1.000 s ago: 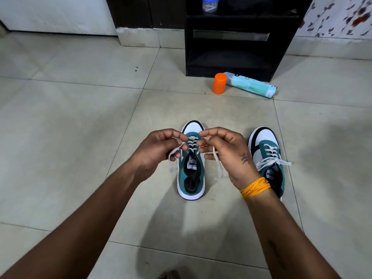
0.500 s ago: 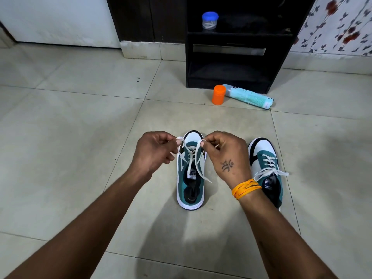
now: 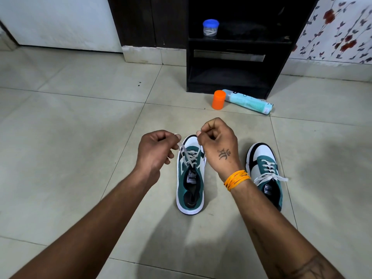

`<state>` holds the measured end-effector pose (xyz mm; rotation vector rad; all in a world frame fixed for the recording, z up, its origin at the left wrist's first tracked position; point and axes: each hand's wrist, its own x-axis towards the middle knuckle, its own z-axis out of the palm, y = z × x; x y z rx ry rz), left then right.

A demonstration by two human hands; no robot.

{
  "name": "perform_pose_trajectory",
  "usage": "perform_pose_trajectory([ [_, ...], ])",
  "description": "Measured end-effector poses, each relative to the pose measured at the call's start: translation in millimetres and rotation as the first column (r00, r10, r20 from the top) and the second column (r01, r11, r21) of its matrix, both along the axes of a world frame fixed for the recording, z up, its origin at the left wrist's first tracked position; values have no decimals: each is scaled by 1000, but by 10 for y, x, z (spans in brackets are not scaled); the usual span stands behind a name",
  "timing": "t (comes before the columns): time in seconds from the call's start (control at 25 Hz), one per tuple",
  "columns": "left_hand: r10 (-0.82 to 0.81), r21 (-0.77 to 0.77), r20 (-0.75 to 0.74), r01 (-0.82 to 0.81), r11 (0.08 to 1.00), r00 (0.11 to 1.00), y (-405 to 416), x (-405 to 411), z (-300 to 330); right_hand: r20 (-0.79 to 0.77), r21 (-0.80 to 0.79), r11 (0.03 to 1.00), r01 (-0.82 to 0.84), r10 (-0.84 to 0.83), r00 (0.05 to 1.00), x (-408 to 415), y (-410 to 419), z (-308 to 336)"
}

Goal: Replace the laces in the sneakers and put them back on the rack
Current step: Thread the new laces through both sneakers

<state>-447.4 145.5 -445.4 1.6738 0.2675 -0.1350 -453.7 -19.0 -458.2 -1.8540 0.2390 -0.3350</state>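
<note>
Raised since before, both hands [image 3: 187, 146] pinch flat white lace [image 3: 182, 151] ends taut

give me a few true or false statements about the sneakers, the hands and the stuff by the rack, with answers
1. Both hands pinch ends of the white lace of the green and white sneaker on the left. True: left hand, right hand.
2. The green and white sneaker on the right has no lace. False: its lace is tied in a bow.
3. The orange cylindrical container stands upright on the tiled floor. True.
4. Both sneakers sit on the black wooden rack. False: both are on the floor.
5. The small clear jar with a blue lid is on the floor. False: it is on a rack shelf.
</note>
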Motion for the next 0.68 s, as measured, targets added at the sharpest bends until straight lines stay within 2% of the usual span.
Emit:
perform_pose_trajectory([
  [0.08,35,-62,22,-34,997,999,-14,14,21,-26,56,997,-57,59,998,-41,27,-33],
  [0.24,-8,-192,9,10,981,1000,-80,15,65,-57,38,981,-193,195,979,-128,123,-95],
  [0.32,-56,-139,65,65,988,996,-140,-26,83,-39,-6,971,-241,240,970,-141,186,-105],
  [0.44,-98,-68,136,108,992,986,-134,-28,81,8,-8,982,-189,189,982,-121,168,-149],
  [0.6,-341,11,57,341,940,938,-10,36,4,8,44,973,-226,226,974,-93,85,-187],
  [0.68,-426,98,45,420,902,904,-2,40,-38,2,66,971,-232,232,973,-91,66,-199],
])
